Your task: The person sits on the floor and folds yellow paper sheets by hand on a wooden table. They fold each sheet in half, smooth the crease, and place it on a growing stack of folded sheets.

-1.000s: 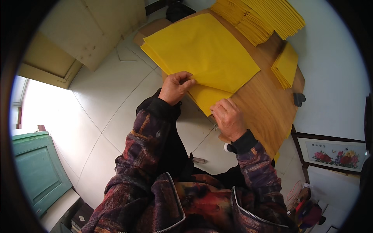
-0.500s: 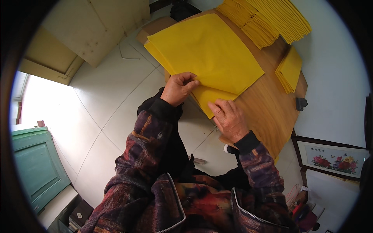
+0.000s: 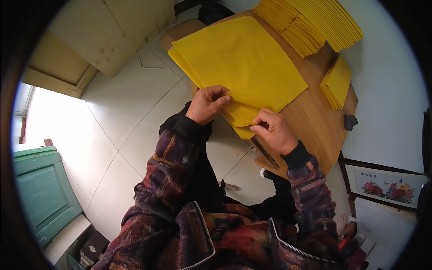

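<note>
A stack of large yellow paper sheets [image 3: 240, 63] lies on a wooden table [image 3: 315, 121], overhanging its near edge. My left hand [image 3: 207, 104] pinches the near edge of the top sheets, thumb on top. My right hand [image 3: 275, 130] grips the lower corner of the same stack between thumb and fingers, lifting the corner a little. The two hands are about a hand's width apart.
Fanned piles of folded yellow paper [image 3: 315, 22] lie at the table's far end, a smaller pile [image 3: 337, 83] at the right edge. A small dark object [image 3: 349, 121] sits by the white wall. Below lie a tiled floor, a green cabinet [image 3: 40, 193] and a framed flower picture [image 3: 387, 184].
Both hands have shifted slightly along the near edge of the sheets; my right hand has closed its fingers on the lower corner, which was flat under it before.
</note>
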### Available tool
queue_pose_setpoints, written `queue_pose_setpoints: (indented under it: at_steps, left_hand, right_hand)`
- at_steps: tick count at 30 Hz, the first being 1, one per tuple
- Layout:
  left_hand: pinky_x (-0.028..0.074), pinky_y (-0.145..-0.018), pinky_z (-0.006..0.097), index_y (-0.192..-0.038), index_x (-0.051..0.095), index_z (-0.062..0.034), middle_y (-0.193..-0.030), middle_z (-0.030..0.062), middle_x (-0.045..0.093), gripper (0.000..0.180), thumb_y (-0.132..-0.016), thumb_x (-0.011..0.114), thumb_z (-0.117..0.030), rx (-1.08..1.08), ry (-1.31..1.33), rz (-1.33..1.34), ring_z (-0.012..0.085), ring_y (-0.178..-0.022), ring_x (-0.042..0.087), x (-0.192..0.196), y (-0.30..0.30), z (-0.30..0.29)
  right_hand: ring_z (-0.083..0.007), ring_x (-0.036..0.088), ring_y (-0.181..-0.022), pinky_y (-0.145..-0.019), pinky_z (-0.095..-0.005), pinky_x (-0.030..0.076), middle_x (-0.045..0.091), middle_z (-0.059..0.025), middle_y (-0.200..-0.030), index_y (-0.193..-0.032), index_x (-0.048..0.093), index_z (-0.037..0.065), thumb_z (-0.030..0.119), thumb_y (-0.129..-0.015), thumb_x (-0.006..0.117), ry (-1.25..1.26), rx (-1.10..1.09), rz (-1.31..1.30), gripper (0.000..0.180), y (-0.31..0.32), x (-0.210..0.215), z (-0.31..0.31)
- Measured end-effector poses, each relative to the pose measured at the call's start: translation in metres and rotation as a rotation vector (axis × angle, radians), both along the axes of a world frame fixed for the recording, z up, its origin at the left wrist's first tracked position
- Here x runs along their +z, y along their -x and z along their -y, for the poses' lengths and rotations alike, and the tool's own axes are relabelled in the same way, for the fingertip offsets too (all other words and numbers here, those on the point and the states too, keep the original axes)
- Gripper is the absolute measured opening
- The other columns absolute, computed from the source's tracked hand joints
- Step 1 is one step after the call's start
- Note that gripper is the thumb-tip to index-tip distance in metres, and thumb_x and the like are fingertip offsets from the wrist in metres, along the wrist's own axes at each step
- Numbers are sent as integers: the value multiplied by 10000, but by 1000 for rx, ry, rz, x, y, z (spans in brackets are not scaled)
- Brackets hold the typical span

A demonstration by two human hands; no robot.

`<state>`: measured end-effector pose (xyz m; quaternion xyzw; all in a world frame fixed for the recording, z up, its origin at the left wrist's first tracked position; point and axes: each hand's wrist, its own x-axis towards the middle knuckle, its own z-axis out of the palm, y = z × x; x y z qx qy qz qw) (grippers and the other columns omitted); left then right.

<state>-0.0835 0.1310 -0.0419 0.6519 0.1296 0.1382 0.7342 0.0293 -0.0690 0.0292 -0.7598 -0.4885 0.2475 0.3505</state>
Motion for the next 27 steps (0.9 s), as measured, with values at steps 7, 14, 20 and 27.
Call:
queue_pose_setpoints:
  at_steps: [7, 14, 20, 27]
  left_hand:
    - [465, -810, 233, -1005, 626, 38, -932, 19, 645, 163, -860, 563, -3, -53, 76, 1, 103, -872, 584, 4, 3, -6]
    - [463, -793, 250, -1004, 629, 30, -899, 28, 649, 168, -849, 611, -33, -17, -63, 18, 109, -853, 571, 5, 3, 3]
    - [468, -766, 247, -986, 635, 29, -860, 19, 649, 141, -881, 626, -64, 44, -62, -18, 101, -825, 569, 2, 0, 1]
    - [464, -746, 236, -985, 630, 40, -850, 12, 639, 149, -892, 623, -77, 53, 38, 9, 83, -803, 558, -3, -2, 2]
  right_hand:
    - [-24, 427, -648, -576, -199, 360, 479, 80, -700, -769, 566, 62, 89, -832, 711, 37, -48, -418, 160, -23, 0, -4]
    - [-85, 454, -626, -548, -249, 379, 490, 27, -674, -767, 546, 38, 123, -867, 676, -137, -154, -207, 185, -23, 3, -11]
    - [-304, 561, -716, -635, -360, 489, 558, -93, -806, -892, 603, 40, 48, -774, 668, -251, -131, 431, 135, 19, 5, 11]
    - [-278, 559, -858, -716, -372, 486, 566, -76, -892, -897, 619, 38, 11, -738, 672, -146, 90, 650, 170, 23, -12, 7]
